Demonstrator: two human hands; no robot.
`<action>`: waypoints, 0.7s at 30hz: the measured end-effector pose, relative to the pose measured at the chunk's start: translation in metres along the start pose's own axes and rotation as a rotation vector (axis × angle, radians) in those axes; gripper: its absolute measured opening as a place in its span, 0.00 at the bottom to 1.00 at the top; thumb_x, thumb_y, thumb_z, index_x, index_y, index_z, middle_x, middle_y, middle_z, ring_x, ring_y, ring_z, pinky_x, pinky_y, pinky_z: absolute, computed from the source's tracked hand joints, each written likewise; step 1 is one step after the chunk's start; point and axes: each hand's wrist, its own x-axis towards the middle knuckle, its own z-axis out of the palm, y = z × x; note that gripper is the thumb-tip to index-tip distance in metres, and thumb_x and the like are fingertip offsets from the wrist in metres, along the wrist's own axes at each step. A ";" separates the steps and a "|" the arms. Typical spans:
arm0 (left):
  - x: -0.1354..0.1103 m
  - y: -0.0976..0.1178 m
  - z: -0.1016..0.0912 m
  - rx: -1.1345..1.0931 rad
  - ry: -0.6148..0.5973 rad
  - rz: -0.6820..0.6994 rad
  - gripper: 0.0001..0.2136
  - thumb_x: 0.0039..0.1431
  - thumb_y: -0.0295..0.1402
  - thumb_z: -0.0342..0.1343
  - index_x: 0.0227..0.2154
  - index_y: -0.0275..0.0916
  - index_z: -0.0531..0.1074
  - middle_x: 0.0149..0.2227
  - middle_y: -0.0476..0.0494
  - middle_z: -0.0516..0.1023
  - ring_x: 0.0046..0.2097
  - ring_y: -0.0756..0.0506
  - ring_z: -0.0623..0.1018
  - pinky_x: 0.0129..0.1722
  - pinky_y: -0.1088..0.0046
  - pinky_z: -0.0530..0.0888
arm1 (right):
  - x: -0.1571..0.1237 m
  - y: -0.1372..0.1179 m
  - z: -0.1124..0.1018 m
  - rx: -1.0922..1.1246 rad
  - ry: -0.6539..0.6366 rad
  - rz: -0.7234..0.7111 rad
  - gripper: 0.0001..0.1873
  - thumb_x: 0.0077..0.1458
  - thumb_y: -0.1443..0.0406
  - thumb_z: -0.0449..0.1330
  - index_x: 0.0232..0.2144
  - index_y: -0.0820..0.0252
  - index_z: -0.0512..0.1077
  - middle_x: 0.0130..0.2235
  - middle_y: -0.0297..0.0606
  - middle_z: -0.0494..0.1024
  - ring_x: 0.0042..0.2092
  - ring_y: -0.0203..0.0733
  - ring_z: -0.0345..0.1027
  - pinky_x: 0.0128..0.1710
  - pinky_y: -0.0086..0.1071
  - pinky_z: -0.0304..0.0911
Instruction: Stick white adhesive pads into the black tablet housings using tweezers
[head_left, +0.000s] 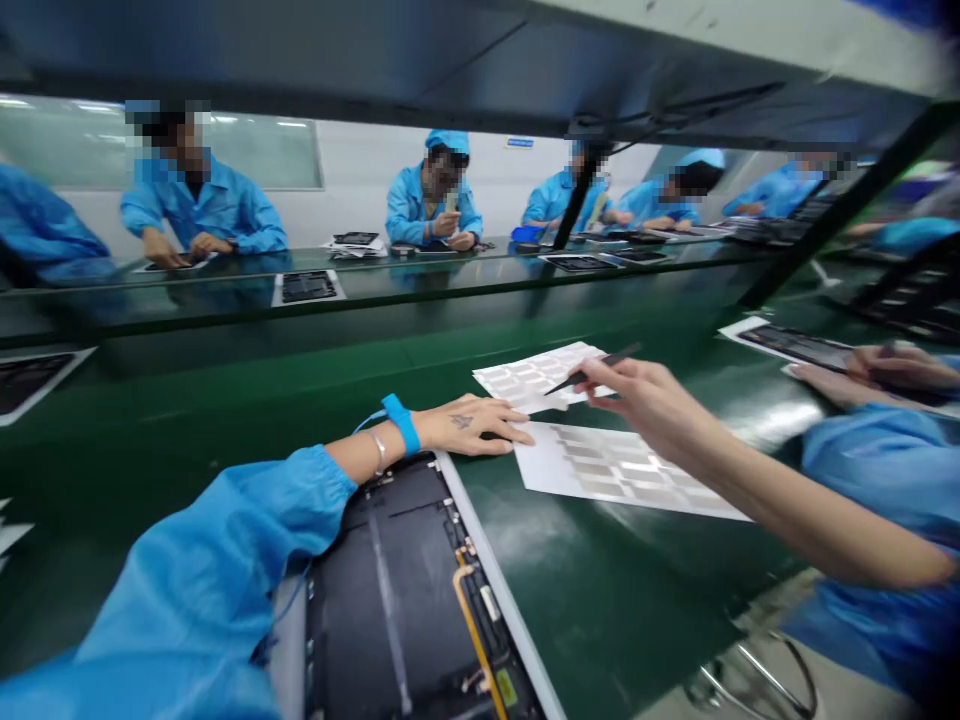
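Observation:
My left hand (472, 425) lies flat with fingers stretched out, its fingertips at the edge of a white sheet of sticker pieces (544, 460). A blue wrist strap (401, 424) is around that wrist. My right hand (641, 395) grips dark tweezers (568, 383), their tips pointing left above a second sheet of sticker pieces (517, 380). Whether the tips hold anything is too small to tell. Below my left forearm lies an opened tablet-like device (427, 620) with black inner parts and an orange flex cable (472, 615). My sleeve hides its left side.
Co-workers in blue sit across the green bench (360, 370), with device panels (309, 287) in front of them. At the right, another person's hands (892, 368) are over a panel (795, 342). A shelf (450, 60) hangs overhead; a dark post (840, 210) slants down at the right.

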 end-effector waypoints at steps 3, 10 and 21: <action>-0.038 0.019 -0.022 0.018 0.150 -0.084 0.23 0.70 0.41 0.46 0.65 0.43 0.58 0.69 0.43 0.53 0.70 0.41 0.53 0.66 0.61 0.55 | -0.014 -0.017 0.001 0.076 0.101 -0.067 0.27 0.26 0.43 0.74 0.19 0.60 0.76 0.31 0.39 0.76 0.38 0.41 0.68 0.40 0.32 0.65; -0.173 0.075 -0.030 0.183 0.292 -0.426 0.13 0.71 0.34 0.44 0.45 0.38 0.73 0.44 0.43 0.78 0.45 0.45 0.74 0.49 0.68 0.68 | -0.051 -0.035 0.067 -0.056 -0.189 -0.071 0.34 0.26 0.35 0.69 0.22 0.59 0.78 0.33 0.45 0.79 0.37 0.48 0.69 0.43 0.42 0.67; -0.193 0.069 0.012 0.172 0.346 -0.343 0.11 0.69 0.27 0.45 0.47 0.38 0.71 0.44 0.43 0.74 0.44 0.46 0.71 0.44 0.71 0.70 | -0.036 0.003 0.166 -0.037 -0.512 0.042 0.31 0.34 0.38 0.69 0.22 0.59 0.71 0.23 0.32 0.67 0.30 0.39 0.66 0.39 0.39 0.70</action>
